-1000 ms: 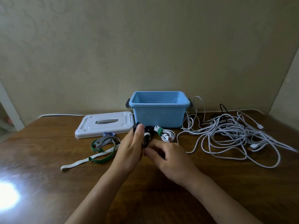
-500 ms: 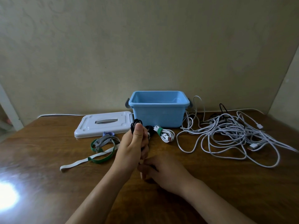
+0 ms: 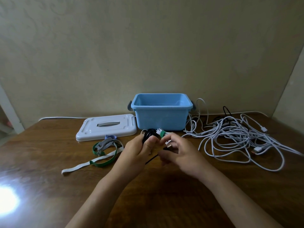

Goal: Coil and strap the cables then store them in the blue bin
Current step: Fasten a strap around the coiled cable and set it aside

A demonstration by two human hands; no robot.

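left hand point(image 3: 136, 153) grips black coil point(image 3: 148, 134); right hand point(image 3: 179, 152) pinches its loose black end point(image 3: 152, 159), in front of bin point(image 3: 162, 119)

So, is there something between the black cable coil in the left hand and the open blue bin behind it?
Nothing visible blocks it. The black cable coil sits in the left hand just before the blue bin, whose top is open. The strapped white bundle lies beside.

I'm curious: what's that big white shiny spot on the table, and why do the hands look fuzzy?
Head view: the spot is glare from a light on the glossy brown wooden table; the right hand is slightly motion-blurred, the left hand less so.
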